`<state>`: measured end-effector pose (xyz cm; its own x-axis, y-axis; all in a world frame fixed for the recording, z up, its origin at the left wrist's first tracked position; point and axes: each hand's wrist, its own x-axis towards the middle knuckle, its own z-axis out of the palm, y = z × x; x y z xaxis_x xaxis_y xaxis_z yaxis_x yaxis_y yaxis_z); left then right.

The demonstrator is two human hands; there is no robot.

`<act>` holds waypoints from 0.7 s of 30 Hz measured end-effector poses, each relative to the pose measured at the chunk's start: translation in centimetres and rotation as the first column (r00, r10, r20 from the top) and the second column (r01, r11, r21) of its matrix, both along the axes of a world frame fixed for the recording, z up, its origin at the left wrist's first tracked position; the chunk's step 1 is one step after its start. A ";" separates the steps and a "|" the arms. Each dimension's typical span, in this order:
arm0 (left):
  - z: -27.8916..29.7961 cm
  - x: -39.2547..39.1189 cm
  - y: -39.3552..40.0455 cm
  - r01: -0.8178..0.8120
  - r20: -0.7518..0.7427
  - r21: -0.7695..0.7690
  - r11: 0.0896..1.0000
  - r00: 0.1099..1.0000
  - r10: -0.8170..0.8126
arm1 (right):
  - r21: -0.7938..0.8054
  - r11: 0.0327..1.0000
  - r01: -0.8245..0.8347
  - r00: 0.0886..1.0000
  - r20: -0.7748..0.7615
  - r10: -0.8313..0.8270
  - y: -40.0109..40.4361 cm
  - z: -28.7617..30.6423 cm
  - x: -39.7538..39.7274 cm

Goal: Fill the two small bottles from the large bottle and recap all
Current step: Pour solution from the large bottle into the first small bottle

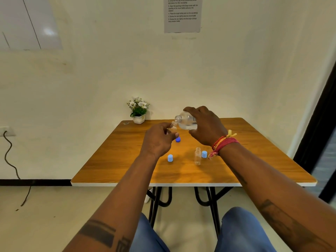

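An uncapped small bottle (197,156) is left standing nearest, between two pale caps (170,158), awaiting its turn. Beyond, another small bottle (173,126) is gripped by the left hand (157,140), tilted to meet the large bottle (186,121), gripped by the right hand (204,126), laid over for pouring.

Printed sheet (182,14) on wall, numbered steps, seemingly bottle-filling instructions, mostly too blurred to read

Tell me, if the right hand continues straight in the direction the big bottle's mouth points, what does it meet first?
Probably the small bottle gripped by the left hand: the right hand tilts the large bottle leftward, its mouth almost at that neck. Depth is uncertain.
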<state>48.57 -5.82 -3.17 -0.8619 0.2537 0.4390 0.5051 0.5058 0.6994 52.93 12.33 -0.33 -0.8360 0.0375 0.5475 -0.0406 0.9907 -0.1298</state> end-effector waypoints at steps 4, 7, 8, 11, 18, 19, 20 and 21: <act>0.1 0.1 0.0 0.008 0.004 0.002 1.000 1.000 -0.008 | 0.012 1.000 0.002 1.000 -0.016 -0.002 0.1 -0.1 0.0; 0.0 0.1 0.1 0.002 -0.003 -0.007 1.000 1.000 -0.002 | 0.025 1.000 0.007 0.999 -0.032 -0.007 0.1 -0.1 -0.2; 0.0 0.1 0.1 -0.002 -0.006 -0.006 1.000 1.000 0.002 | 0.027 1.000 0.006 0.999 -0.040 -0.005 0.1 -0.1 -0.2; -0.1 0.0 0.1 -0.007 -0.013 0.010 1.000 1.000 0.007 | 0.036 0.999 -0.001 0.999 -0.048 0.002 0.1 -0.1 -0.4; -0.2 -0.2 0.1 0.000 -0.007 0.013 1.000 1.000 0.000 | 0.051 0.999 -0.008 0.998 -0.059 0.011 0.3 -0.2 -0.7; -0.2 -0.2 0.1 -0.002 -0.006 0.013 1.000 1.000 0.002 | 0.048 0.999 -0.009 0.998 -0.060 0.012 0.3 -0.2 -0.7; -0.2 -0.3 0.1 -0.003 -0.005 0.016 1.000 1.000 0.003 | 0.046 0.999 -0.011 0.998 -0.062 0.014 0.3 -0.2 -0.7; -0.2 -0.3 0.1 -0.003 -0.004 0.018 1.000 1.000 0.003 | 0.044 0.999 -0.013 0.998 -0.064 0.016 0.3 -0.2 -0.7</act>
